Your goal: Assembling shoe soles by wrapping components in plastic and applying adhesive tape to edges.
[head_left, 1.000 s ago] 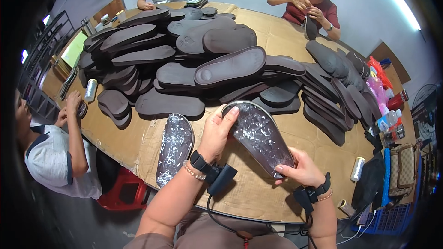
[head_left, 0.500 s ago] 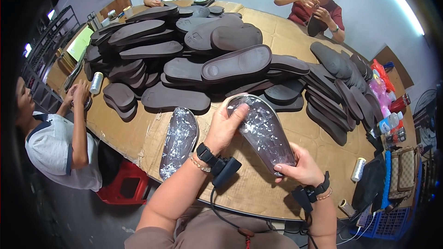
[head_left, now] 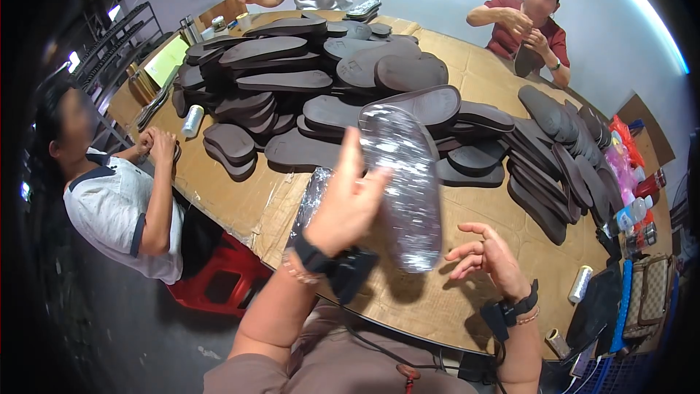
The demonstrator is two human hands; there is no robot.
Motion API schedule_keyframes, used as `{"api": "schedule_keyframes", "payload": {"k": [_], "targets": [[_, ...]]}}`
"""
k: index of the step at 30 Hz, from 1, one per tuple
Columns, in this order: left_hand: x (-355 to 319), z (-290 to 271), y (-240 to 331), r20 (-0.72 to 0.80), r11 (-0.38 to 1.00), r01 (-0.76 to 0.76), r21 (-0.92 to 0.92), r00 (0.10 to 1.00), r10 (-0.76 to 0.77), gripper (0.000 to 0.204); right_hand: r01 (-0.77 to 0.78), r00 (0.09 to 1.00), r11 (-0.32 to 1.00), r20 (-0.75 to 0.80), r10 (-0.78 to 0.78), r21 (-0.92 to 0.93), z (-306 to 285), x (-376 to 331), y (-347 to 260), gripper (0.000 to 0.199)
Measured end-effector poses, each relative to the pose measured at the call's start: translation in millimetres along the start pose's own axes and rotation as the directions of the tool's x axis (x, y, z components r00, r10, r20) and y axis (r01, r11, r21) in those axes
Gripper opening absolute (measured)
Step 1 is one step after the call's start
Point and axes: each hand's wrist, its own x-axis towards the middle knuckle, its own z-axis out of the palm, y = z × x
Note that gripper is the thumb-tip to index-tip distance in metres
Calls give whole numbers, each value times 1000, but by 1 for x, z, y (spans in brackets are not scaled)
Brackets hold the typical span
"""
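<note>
My left hand [head_left: 348, 201] grips a dark shoe sole wrapped in clear, shiny plastic film [head_left: 405, 184] and lifts it upright above the table. My right hand [head_left: 487, 257] hovers just to the right of the sole's lower end, fingers spread and holding nothing. A second film-wrapped sole [head_left: 312, 201] lies flat on the cardboard-covered table [head_left: 452, 299], mostly hidden behind my left hand. Both wrists wear black straps with cables.
A big heap of dark brown soles [head_left: 306, 80] fills the middle of the table, with a row of soles [head_left: 554, 153] on the right. Three other people sit around it: one at left [head_left: 117, 204], two at the far side. Tape rolls, bottles and bags lie at the edges.
My left hand has raised the wrapped sole from a low tilt to upright. My right hand has let go of its lower end and opened.
</note>
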Motion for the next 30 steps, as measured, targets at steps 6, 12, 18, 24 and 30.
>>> {"api": "schedule_keyframes", "payload": {"k": [6,12,18,24,30], "targets": [[-8,-104,-48,-42,918,60,391,998,-47,67,-68,995,983,-87,54,-169,16,2,-10,36],[-34,-94,-60,-52,519,43,854,999,2,70,-62,997,992,-60,56,-106,5,8,5,31],[-63,-59,-37,110,263,-84,961,990,-86,102,-22,978,914,-197,-63,-405,-19,5,-23,30],[-71,-85,-42,74,412,-89,907,996,51,85,-488,520,255,-513,-683,-835,-105,-34,-23,55],[-68,-93,-54,60,396,-54,917,998,-4,85,-721,447,337,-778,-441,-605,-133,-42,15,102]]}}
